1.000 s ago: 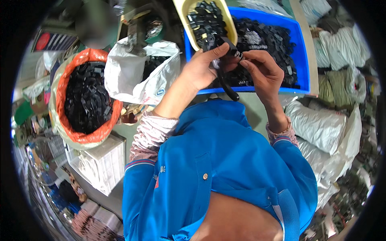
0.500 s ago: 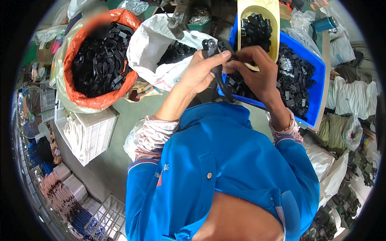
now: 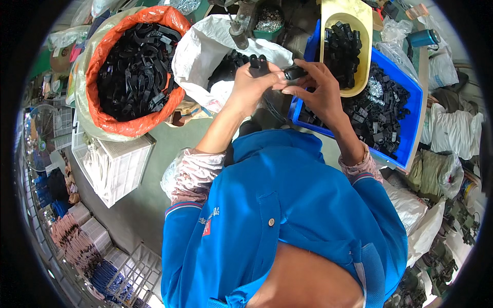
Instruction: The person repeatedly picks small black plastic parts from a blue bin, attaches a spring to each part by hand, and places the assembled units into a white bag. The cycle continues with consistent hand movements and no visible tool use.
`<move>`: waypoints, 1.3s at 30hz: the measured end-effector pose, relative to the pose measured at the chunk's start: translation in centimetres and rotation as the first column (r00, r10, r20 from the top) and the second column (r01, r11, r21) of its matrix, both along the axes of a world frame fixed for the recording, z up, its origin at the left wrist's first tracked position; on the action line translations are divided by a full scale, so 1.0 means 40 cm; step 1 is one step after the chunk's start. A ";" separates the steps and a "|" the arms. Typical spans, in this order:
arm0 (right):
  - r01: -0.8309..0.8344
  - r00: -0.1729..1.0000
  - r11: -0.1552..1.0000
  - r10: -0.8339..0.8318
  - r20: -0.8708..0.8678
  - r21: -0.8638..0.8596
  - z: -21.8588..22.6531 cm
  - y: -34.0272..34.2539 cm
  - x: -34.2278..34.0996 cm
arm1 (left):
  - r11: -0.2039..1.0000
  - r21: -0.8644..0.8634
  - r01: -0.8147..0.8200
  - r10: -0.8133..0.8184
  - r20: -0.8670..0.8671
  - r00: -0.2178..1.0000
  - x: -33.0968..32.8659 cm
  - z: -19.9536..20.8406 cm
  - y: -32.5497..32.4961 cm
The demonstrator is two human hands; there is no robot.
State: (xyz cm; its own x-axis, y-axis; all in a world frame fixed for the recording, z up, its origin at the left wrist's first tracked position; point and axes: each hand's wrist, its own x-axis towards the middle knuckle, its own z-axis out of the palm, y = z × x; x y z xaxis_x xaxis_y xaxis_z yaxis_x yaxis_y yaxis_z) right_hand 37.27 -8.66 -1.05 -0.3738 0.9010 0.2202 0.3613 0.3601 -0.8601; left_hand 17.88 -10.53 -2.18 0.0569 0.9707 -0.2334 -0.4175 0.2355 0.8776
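My left hand (image 3: 247,91) is closed around a black plastic part (image 3: 258,63), whose two rounded ends stick up past the fingers. The rest of that part is mostly hidden in the grip. Pinched between the fingers of my right hand (image 3: 322,90) is a small black block-shaped piece (image 3: 294,72). Both hands meet at the fingertips, above the gap between a white sack (image 3: 192,61) and a blue bin (image 3: 414,110). Whether the two black pieces touch, I cannot tell. More black parts lie in the white sack and the blue bin.
A yellow tub (image 3: 362,31) of black pieces rests on the blue bin. To the left stands an orange-lined sack (image 3: 97,110) full of black curved parts, with a white crate (image 3: 128,169) below. A metal machine spindle (image 3: 238,33) overhangs the white sack.
Both hands have shifted left relative to the bins. The part in my left hand has turned, and the block in my right fingers now shows clearly. The view has swung slightly.
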 end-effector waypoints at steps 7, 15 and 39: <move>-0.209 0.870 0.807 -0.106 -0.482 -0.553 -0.056 0.009 0.010 | 0.967 0.247 0.068 0.042 -0.417 0.908 -0.038 -0.008 -0.005; -0.251 0.760 0.785 -0.203 -0.618 -0.566 -0.090 -0.002 -0.015 | 0.829 0.491 0.267 0.209 -0.715 0.667 -0.068 -0.009 0.000; -0.231 0.847 0.813 -0.102 -0.522 -0.534 -0.053 0.078 0.121 | 0.882 -0.113 0.457 -0.464 -0.037 0.885 -0.027 0.001 -0.045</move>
